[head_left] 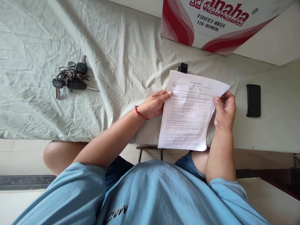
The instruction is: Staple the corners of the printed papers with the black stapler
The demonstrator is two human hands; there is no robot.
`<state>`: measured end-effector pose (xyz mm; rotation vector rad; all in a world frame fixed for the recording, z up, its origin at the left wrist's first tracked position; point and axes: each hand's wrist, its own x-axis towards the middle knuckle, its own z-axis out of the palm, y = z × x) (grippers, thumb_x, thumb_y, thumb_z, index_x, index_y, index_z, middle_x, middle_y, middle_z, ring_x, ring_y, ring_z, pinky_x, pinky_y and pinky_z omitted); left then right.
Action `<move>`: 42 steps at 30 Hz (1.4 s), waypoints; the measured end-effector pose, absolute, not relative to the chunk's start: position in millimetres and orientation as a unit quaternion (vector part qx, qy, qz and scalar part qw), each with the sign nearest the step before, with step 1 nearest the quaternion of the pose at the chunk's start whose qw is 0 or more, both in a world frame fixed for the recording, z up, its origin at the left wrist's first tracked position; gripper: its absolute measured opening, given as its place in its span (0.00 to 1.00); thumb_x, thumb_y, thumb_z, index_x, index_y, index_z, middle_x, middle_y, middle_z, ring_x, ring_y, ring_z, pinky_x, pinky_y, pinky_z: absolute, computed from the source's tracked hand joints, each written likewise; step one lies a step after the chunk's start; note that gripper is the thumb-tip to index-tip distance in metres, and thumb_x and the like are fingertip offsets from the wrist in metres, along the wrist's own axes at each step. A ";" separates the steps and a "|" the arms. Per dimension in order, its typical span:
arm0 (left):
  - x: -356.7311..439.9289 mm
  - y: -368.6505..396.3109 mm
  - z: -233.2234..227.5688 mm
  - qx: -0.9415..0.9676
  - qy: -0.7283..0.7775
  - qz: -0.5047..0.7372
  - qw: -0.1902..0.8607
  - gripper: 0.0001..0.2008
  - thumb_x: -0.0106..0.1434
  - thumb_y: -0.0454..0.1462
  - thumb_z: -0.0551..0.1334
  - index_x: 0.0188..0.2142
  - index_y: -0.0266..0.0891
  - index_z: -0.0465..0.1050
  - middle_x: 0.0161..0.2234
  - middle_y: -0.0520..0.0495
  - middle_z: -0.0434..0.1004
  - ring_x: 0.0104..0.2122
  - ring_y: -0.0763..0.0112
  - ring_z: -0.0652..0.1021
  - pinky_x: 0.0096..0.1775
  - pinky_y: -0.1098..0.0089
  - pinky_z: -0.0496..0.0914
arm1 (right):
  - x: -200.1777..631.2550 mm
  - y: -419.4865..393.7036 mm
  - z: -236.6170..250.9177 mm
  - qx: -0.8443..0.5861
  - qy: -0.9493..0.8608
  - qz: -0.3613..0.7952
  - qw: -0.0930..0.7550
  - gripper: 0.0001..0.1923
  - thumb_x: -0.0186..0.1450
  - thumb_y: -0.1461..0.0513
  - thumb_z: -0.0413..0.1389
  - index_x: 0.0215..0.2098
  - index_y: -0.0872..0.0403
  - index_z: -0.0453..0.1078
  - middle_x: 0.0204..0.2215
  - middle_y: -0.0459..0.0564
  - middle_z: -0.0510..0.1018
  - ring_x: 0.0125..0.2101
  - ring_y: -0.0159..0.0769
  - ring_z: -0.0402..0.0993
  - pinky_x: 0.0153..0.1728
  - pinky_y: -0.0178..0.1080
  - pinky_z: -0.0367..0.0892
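Note:
Between my two hands is a white printed sheet of paper (185, 112), headed "Overleaf Notes"; more sheets may lie beneath it, I cannot tell. My left hand (156, 103), with a red string at the wrist, grips its left edge, thumb on top and fingers underneath. At the upper right edge my right hand (225, 109) is closed on the paper, thumb in front and fingers curled behind. The right side of the paper bends slightly. Behind its top edge a small black object (183, 67) shows in part.
A bunch of keys (72, 78) lies on the wrinkled pale cloth (122, 62) to the left. On the right rests a black phone-like slab (253, 100). A large red and white water carton (211, 28) stands at the back. The cloth's front edge runs above my lap.

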<state>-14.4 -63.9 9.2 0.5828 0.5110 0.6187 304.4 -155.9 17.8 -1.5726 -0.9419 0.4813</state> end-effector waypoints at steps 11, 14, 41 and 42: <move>-23.5 -62.0 18.3 0.306 0.239 0.273 0.880 0.24 0.72 0.56 0.83 0.52 0.40 0.93 0.50 0.38 0.98 0.63 0.43 0.94 0.71 0.47 0.86 | 297.3 -161.0 33.7 -0.634 -0.372 0.382 0.560 0.26 0.59 0.39 0.86 0.43 0.46 0.91 0.38 0.51 0.95 0.45 0.55 0.96 0.51 0.57 0.93; -32.4 -52.9 23.4 0.323 0.258 0.272 0.869 0.30 0.73 0.64 0.78 0.52 0.41 0.94 0.49 0.39 0.99 0.59 0.44 0.95 0.62 0.53 0.89 | 294.8 -165.3 43.9 -0.637 -0.353 0.428 0.535 0.27 0.54 0.40 0.89 0.41 0.47 0.93 0.34 0.50 0.94 0.35 0.54 0.95 0.40 0.54 0.93; -53.6 -32.2 27.8 0.418 0.447 0.446 0.653 0.18 0.75 0.54 0.79 0.46 0.44 0.86 0.39 0.47 0.86 0.52 0.54 0.91 0.49 0.64 0.84 | 344.8 -177.6 51.8 -0.599 -0.375 0.410 0.576 0.42 0.50 0.23 0.80 0.40 0.45 0.87 0.41 0.57 0.93 0.54 0.64 0.94 0.57 0.63 0.90; -51.5 -31.9 25.3 0.425 0.446 0.464 0.636 0.20 0.75 0.57 0.78 0.47 0.44 0.86 0.41 0.46 0.86 0.56 0.52 0.91 0.51 0.62 0.85 | 338.3 -173.8 48.8 -0.597 -0.379 0.407 0.578 0.39 0.48 0.29 0.85 0.41 0.45 0.88 0.41 0.56 0.93 0.55 0.62 0.94 0.60 0.65 0.90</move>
